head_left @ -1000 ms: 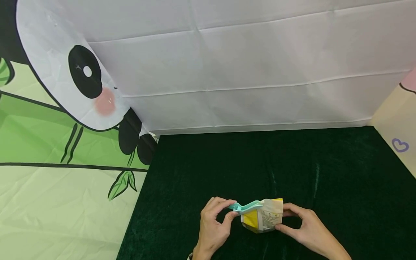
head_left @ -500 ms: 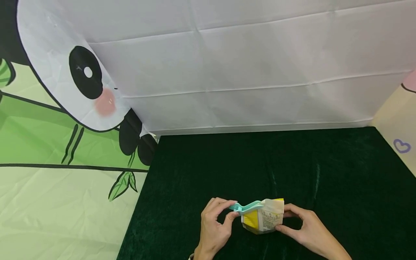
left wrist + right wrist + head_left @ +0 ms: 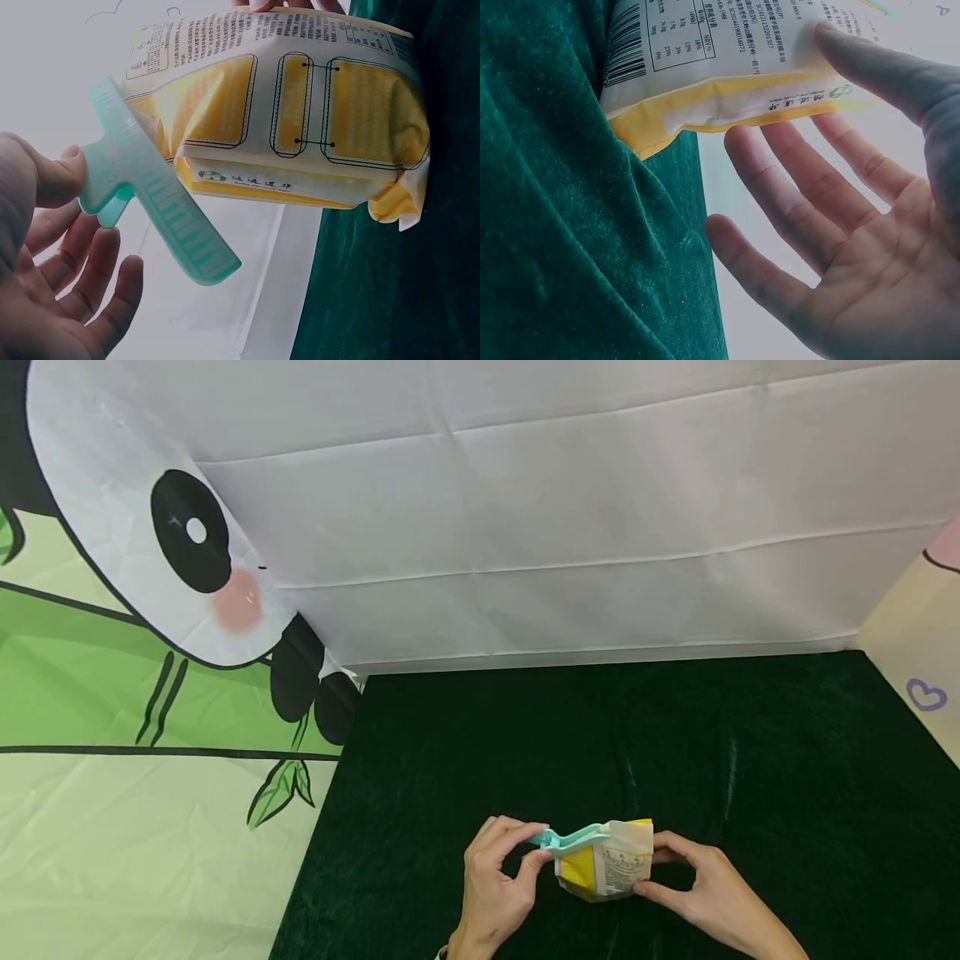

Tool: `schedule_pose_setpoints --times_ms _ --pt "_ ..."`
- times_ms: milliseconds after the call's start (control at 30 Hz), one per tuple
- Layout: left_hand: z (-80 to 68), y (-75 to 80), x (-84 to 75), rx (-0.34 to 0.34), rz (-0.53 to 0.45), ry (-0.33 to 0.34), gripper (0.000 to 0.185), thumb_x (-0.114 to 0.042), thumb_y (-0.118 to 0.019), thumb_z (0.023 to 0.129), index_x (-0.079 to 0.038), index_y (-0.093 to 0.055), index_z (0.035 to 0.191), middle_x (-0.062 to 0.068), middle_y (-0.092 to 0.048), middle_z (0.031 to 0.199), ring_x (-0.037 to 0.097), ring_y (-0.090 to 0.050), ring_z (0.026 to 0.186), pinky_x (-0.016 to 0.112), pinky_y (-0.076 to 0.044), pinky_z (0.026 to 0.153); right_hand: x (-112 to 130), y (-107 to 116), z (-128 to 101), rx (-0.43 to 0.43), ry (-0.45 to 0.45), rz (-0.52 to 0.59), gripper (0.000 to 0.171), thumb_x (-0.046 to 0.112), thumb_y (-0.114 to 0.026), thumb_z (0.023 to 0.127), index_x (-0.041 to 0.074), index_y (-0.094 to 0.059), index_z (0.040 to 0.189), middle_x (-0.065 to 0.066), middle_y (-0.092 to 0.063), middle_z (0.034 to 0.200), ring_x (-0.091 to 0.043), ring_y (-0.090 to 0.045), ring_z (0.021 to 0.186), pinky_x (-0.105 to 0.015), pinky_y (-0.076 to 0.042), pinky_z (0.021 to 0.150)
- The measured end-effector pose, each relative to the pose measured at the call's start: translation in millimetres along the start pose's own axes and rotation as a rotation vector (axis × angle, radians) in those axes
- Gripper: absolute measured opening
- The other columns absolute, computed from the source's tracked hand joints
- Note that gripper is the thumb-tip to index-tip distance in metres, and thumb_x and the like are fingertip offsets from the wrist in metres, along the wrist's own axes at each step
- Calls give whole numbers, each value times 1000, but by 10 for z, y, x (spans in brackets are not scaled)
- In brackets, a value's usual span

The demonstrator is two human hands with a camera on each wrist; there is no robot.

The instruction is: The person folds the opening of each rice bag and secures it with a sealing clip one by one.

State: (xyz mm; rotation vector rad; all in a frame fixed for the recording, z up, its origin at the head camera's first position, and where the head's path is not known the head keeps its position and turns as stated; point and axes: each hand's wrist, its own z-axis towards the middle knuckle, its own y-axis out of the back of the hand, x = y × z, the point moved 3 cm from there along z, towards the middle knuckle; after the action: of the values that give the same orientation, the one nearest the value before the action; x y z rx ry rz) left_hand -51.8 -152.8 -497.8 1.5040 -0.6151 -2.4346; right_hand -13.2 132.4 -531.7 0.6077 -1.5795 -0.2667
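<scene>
**K:** Checking head view first. Landmark = packet (image 3: pixel 606 860), yellow/white snack bag, standing on the green velvet cloth (image 3: pixel 675 735) near its front edge. Left hand (image 3: pixel 495 881) sits just left of packet, thumb + forefinger pinching the tail of the teal clip (image 3: pixel 570 838). Clip's long bars run along packet's top-left edge. Right hand (image 3: pixel 701 889) just right of packet, fingers curled round its right side, steadying it.

**M:** Clip on or off?

**K:** Left wrist cam: clip (image 3: pixel 146 187) crosses the upper-left corner of packet (image 3: pixel 300 112), bars look closed over the folded top, can't tell how firmly. Left hand (image 3: pixel 52 285) thumb on the clip's lever, other fingers loose below it. So a narrow pinch, on the clip only.

**M:** Right side?

**K:** Right wrist cam: right hand (image 3: pixel 870 247) thumb flat on packet's (image 3: pixel 727 67) printed face, fingers spread under its lower seam. Grip brackets the packet, light. Cloth (image 3: pixel 570 225) touches packet's bottom corner.

**M:** Step?

**K:** My read: clip handling at packet's mouth, mid-step. Whether it's going on or coming off, can't say from these. Either way next move needs lever squeeze w/ left, right holding packet against the pull so it doesn't tip. Panda backdrop (image 3: pixel 187 535) well behind packet, irrelevant.
</scene>
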Motion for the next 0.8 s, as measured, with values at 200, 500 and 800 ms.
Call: schedule_pose_setpoints --times_ms 200,500,800 --pt "15 -7 -13 0 -12 5 18 -24 -79 97 -25 -78 115 -14 -70 102 7 -63 95 26 -55 79 8 4 9 -2 7 -6 42 43 -82 91 27 -65 127 10 -73 121 -9 -69 113 -60 -57 97" --pt "23 -17 -35 -6 -16 32 17 -24 -79 97 -26 -79 114 -15 -70 102 5 -62 95 26 -55 79 -3 2 3 -7 9 -1 41 43 -81 92 28 -66 127 11 -73 122 -8 -69 114 -62 -56 97" --pt "30 -42 -58 -9 -40 57 18 -24 -79 97 -27 -78 114 -15 -69 102 5 -62 94 27 -55 80 -16 -2 11 14 -28 31 43 39 -82 91 25 -65 128 4 -72 124 -11 -68 114 -55 -57 96"
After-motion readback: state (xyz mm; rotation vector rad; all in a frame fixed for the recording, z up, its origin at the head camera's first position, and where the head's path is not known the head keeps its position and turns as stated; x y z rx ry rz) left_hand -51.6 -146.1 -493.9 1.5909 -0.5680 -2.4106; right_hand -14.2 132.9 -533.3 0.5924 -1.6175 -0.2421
